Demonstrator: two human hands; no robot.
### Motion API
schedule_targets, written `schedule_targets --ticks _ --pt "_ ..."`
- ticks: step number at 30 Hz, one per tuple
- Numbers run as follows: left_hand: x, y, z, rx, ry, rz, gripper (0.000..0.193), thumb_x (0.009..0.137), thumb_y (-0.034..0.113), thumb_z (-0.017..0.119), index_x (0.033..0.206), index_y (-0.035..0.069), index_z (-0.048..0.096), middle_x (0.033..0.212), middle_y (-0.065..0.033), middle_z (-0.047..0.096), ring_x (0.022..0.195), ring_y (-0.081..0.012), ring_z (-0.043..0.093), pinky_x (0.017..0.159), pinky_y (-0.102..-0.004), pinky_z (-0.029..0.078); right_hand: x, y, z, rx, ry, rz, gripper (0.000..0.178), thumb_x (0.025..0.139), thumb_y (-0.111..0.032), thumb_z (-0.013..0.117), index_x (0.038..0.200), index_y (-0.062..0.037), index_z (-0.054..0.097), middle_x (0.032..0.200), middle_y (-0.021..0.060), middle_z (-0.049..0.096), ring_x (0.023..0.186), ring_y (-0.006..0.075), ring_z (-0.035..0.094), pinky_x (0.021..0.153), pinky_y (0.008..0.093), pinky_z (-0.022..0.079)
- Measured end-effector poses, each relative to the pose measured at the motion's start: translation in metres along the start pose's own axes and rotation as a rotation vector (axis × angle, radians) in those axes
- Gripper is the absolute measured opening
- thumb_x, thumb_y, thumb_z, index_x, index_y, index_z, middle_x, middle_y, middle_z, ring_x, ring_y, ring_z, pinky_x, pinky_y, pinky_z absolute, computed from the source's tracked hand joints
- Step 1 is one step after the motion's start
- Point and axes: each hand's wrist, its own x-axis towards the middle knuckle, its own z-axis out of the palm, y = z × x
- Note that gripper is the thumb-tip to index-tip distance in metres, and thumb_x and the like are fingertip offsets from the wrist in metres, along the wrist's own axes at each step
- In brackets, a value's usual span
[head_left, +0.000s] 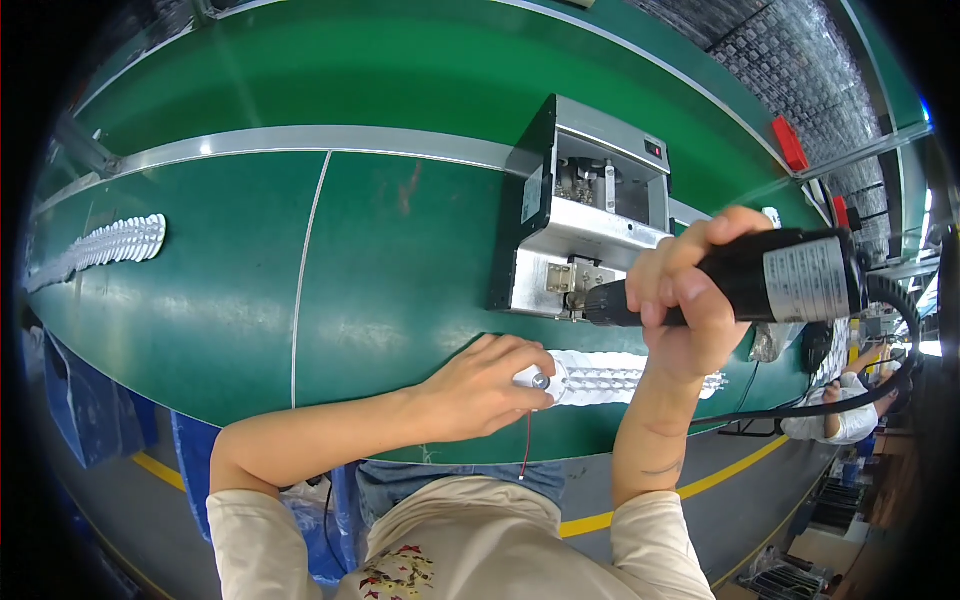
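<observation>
My right hand (690,290) is wrapped round a black electric screwdriver (735,275). The screwdriver lies nearly level, and its nose reaches the front outlet of a metal screw feeder (590,235); whether the bit touches a screw is hidden. My left hand (490,388) rests on the green bench with its fingers closed round a small white part (543,380) that has a round metal piece in it. A thin red wire (526,450) hangs from there over the bench's near edge. Right of that hand runs a row of overlapping white parts (610,380), partly behind my right wrist.
Another row of stacked white parts (125,240) lies at the far left of the bench (400,260). The screwdriver's thick black cable (850,403) loops down at the right. Blue bins (90,400) stand below the left edge. A person (850,405) works farther right.
</observation>
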Motion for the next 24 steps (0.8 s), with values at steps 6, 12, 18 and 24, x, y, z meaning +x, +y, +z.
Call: schedule_targets --ticks 6,12,18,24 --pt "-0.001 -0.002 0.002 -0.003 0.003 -0.008 0.022 0.07 0.01 0.069 0.092 0.015 0.066 0.11 -0.0043 0.051 0.107 -0.0256 0.049 0.086 -0.0383 0.041 -0.006 -0.01 0.008 -0.081 -0.057 -0.055 0.037 0.072 -0.007 0.056 0.104 -0.0027 0.037 0.058 0.0044 0.042 0.037 0.0113 0.036 0.037 0.0275 0.035" --pt "-0.002 -0.001 0.001 0.004 0.004 -0.004 0.021 0.07 0.01 0.069 0.09 0.013 0.067 0.11 -0.0042 0.051 0.104 -0.0244 0.049 0.085 -0.0368 0.04 -0.002 -0.009 0.008 -0.068 -0.084 -0.1 0.036 0.072 -0.006 0.053 0.105 -0.0022 0.037 0.058 0.0044 0.042 0.037 0.0115 0.036 0.037 0.0275 0.035" --pt "-0.001 -0.001 0.002 -0.005 -0.014 -0.015 0.023 0.07 0.01 0.069 0.092 0.015 0.066 0.11 -0.004 0.051 0.108 -0.0255 0.049 0.086 -0.0386 0.04 0.002 0.001 0.002 -0.113 -0.043 -0.013 0.036 0.071 -0.004 0.054 0.103 -0.0024 0.038 0.057 0.0054 0.044 0.038 0.0117 0.039 0.038 0.0279 0.037" --pt "0.0 -0.001 0.0 -0.005 0.001 -0.013 0.02 0.071 0.01 0.068 0.091 0.013 0.067 0.11 -0.0041 0.05 0.105 -0.0248 0.048 0.086 -0.0374 0.04 -0.002 -0.006 0.005 -0.055 -0.081 0.009 0.034 0.072 -0.004 0.054 0.101 -0.0031 0.038 0.057 0.0047 0.043 0.036 0.0111 0.037 0.037 0.0276 0.036"
